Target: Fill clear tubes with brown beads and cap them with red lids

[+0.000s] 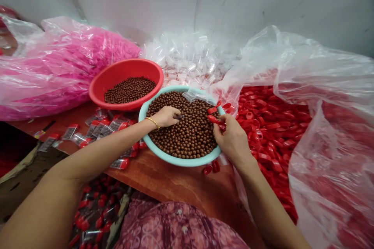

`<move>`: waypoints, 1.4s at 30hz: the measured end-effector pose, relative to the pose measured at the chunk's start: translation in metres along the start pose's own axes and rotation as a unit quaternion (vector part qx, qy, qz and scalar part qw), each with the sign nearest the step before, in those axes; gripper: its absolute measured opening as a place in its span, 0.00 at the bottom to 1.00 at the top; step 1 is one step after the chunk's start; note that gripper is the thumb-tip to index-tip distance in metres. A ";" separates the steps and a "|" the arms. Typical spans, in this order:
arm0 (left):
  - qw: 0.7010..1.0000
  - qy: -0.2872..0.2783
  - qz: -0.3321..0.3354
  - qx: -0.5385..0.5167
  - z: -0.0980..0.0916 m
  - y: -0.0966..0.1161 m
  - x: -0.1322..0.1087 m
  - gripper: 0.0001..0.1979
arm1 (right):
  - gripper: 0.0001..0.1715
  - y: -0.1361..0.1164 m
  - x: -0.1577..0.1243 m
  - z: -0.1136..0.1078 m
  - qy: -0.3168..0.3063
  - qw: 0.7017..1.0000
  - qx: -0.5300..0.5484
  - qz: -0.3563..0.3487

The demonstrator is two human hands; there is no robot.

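Note:
Over the brown balls (187, 140) in the pale blue basin (175, 160), my left hand (167, 116) is closed around a small clear container (179, 116). Only the container's end shows past the fingers; the rest is hidden. At the basin's right rim, my right hand (232, 134) has its fingers closed on a red plastic cap (214, 119). Another red cap (214, 108) lies just beyond those fingertips. Some clear empty containers (189, 95) rest on the balls at the far side of the basin.
A red basin (128, 106) of similar balls stands at the back left. Filled red-capped containers (102, 127) lie on the table (169, 179), more in a box (93, 214) below. Clear containers (189, 54) pile behind, red caps (263, 124) at right, a pink-filled bag (67, 58) at left.

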State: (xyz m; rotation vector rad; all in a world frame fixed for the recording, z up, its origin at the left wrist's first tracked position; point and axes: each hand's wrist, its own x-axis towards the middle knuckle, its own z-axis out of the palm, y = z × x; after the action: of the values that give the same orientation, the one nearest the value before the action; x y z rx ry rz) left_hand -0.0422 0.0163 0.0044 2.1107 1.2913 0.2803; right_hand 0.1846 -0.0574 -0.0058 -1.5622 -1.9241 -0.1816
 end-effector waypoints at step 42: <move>0.951 0.166 0.057 -0.254 0.016 0.013 -0.073 0.08 | 0.24 -0.067 0.035 0.018 -0.189 0.936 0.267 -0.133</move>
State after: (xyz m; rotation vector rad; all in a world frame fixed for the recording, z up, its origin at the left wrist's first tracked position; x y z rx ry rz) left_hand -0.0604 -0.0568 0.0105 1.7367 1.1222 0.9459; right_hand 0.1134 -0.0388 0.0185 -1.0203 -2.2268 0.5291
